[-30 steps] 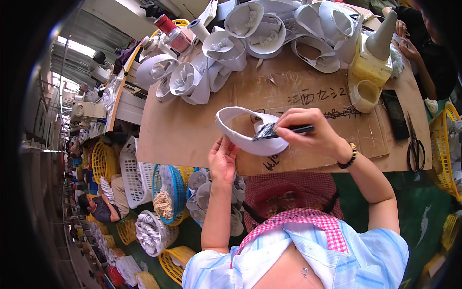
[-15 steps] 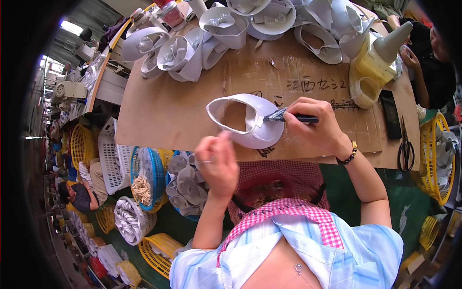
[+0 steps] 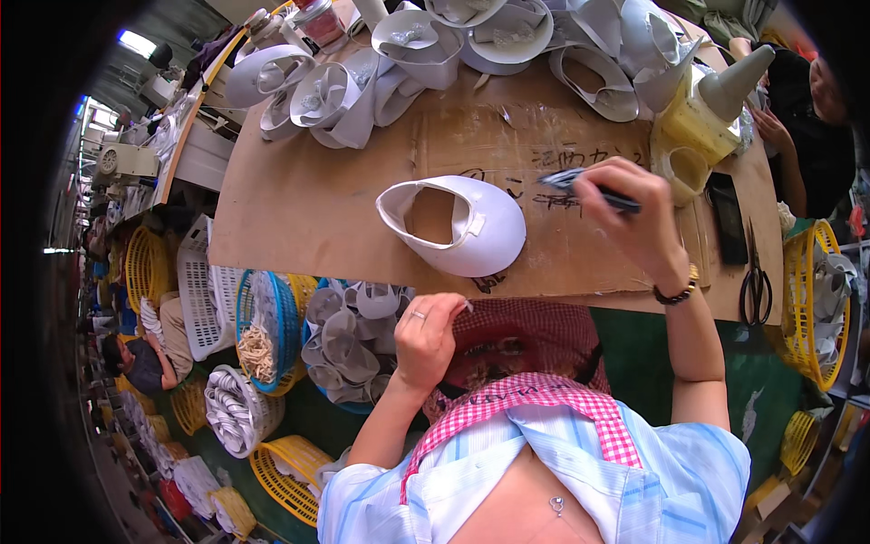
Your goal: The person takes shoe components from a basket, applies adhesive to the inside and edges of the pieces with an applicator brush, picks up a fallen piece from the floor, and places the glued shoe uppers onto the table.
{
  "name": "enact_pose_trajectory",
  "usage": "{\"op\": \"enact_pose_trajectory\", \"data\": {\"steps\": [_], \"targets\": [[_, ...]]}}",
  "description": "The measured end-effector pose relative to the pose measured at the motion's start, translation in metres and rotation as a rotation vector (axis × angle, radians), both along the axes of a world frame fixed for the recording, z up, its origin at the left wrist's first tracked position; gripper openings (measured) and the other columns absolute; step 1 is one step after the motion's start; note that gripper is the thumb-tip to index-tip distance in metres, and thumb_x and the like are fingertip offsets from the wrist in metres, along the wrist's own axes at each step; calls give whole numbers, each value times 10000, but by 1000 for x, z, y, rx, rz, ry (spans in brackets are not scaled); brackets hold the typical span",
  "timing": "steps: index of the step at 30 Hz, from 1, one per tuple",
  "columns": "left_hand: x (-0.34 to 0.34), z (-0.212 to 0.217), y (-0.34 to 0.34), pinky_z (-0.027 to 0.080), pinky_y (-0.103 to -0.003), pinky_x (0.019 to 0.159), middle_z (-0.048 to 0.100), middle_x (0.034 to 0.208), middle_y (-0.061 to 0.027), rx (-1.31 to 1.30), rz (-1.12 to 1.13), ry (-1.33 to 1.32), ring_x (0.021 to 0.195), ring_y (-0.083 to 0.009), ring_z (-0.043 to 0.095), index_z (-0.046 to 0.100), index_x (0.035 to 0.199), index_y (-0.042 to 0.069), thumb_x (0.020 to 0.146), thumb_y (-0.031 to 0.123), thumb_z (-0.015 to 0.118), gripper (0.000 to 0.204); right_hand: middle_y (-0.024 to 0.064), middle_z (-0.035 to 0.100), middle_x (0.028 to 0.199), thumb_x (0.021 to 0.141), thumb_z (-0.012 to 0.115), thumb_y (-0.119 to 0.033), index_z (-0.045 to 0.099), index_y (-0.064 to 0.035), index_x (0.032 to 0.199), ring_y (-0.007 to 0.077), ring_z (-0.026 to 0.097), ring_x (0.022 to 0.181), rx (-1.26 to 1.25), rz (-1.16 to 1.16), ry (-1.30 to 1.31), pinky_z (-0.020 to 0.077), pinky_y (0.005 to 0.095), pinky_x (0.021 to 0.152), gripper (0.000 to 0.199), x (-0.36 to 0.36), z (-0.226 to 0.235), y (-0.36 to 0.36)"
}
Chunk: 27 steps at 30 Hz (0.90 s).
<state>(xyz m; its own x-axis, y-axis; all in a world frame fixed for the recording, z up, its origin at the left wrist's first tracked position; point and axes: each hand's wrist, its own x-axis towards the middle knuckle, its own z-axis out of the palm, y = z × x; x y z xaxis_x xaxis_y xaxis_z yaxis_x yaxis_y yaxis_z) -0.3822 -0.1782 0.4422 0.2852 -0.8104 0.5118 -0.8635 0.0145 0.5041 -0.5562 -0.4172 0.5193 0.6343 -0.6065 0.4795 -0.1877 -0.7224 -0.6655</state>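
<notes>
A white shoe upper (image 3: pixel 497 238) lies on the cardboard sheet (image 3: pixel 589 254) in the middle of the table, its opening facing up. My right hand (image 3: pixel 634 204) is closed around the dark handle of a small brush (image 3: pixel 562 179), lifted to the right of the upper and apart from it. Off the table's front edge, my left hand (image 3: pixel 427 337) pinches a small white scrap (image 3: pixel 468 306) at its fingertips, too small to make out well.
More white uppers (image 3: pixel 421 45) are heaped along the table's back. A yellowish glue container (image 3: pixel 693 136) with a grey cone stands at right, near black scissors (image 3: pixel 755 281). Baskets (image 3: pixel 265 335) stand on the left floor. A person's hand (image 3: pixel 768 127) shows at far right.
The brush has come off the upper and moved right and up with my right hand. My left hand has dropped back toward me from the upper, which shifted slightly left.
</notes>
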Motion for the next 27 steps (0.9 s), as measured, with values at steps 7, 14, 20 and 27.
{"op": "enact_pose_trajectory", "data": {"steps": [7, 14, 20, 27], "targets": [[0, -19, 25, 498, -379, 861, 653, 1055, -135, 165, 194, -372, 970, -289, 620, 671, 1088, -5, 778, -46, 634, 315, 72, 613, 705, 868, 616, -129, 662, 45, 812, 129, 551, 577, -345, -507, 308, 435, 256, 564, 188, -93, -2, -50], [21, -1, 17, 520, -368, 783, 683, 977, -123, 12, 234, 274, 881, -296, 652, 658, 1020, 8, 817, 21, 659, 203, 115, 670, 812, 846, 644, -119, 680, 25, 831, 175, 617, 672, 278, 102, -133, 486, 291, 630, 149, -27, 13, 10], [41, 0, -17, 494, -328, 747, 590, 1056, -130, 177, 362, 233, 846, -197, 585, 629, 1117, -28, 819, 205, 719, 388, 113, 632, 753, 712, 679, -66, 657, -5, 763, 283, 605, 685, 8, 399, 28, 496, 349, 647, 83, 58, -24, 37], [72, 0, -25, 499, -363, 838, 573, 1108, -194, 214, 358, 633, 935, -272, 615, 598, 1192, -31, 863, 210, 659, 412, 72, 640, 726, 812, 681, -90, 691, -7, 808, 172, 613, 640, 59, 326, 73, 481, 274, 587, 84, 49, -27, 22]]}}
